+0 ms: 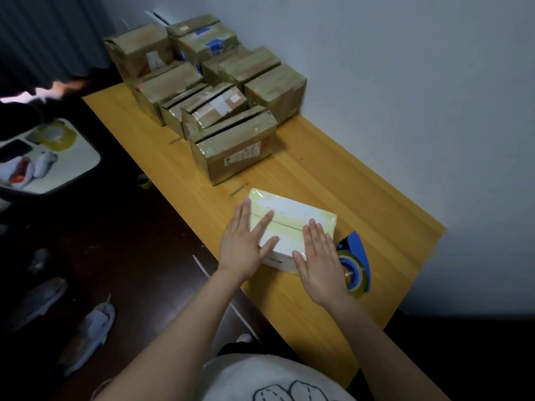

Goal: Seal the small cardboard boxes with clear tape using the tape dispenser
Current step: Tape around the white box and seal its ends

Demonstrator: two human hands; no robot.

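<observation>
A small white box [292, 218] wrapped in shiny clear tape lies on the wooden table [362, 198] in front of me. My left hand [246, 241] lies flat on the box's left end, fingers straight and spread. My right hand [318, 259] presses flat on its near right corner. Just right of the box the blue tape dispenser [354, 261] with its roll of clear tape lies on the table, partly hidden behind my right hand. Several brown cardboard boxes [231, 146] wrapped in tape are grouped at the far end of the table.
The table stands against a grey wall [405, 82] on the right. To the left is dark floor with shoes [92, 334] and a small tape roll [144, 180]. A white seat [72, 166] at far left carries a tape roll, a phone and other items.
</observation>
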